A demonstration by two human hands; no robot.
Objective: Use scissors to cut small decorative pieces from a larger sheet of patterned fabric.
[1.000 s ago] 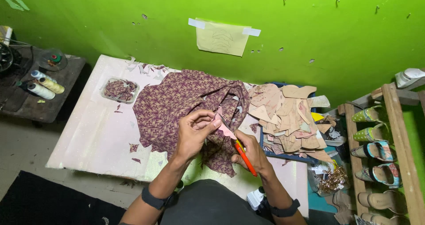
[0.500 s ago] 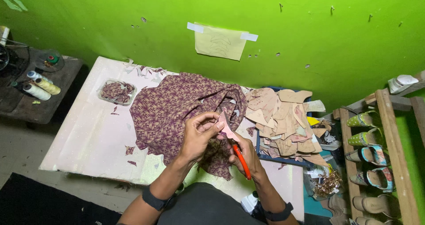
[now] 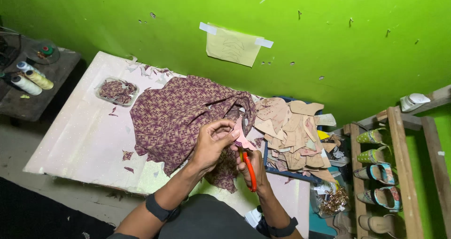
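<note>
Your left hand [image 3: 213,142] pinches a small pink cutout [image 3: 240,134] above the patterned maroon fabric [image 3: 181,114]. Your right hand [image 3: 253,166] is closed around orange-handled scissors [image 3: 249,168], just beneath the cutout. With fingertips this close to the cut, a slip could nick them or spoil the edge. The blades are hidden behind your hands. A pile of tan cutouts [image 3: 293,131] lies to the right.

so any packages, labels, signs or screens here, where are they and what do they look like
Paper sheet: taped to the green wall above the table, pale yellow, roughly rectangular, faint pencil curves, white tape at both top corners.
Clear plastic tray: on the table's far left part, shallow, rectangular, holding purple fabric scraps.
No screens or printed package labels can be made out.
</note>
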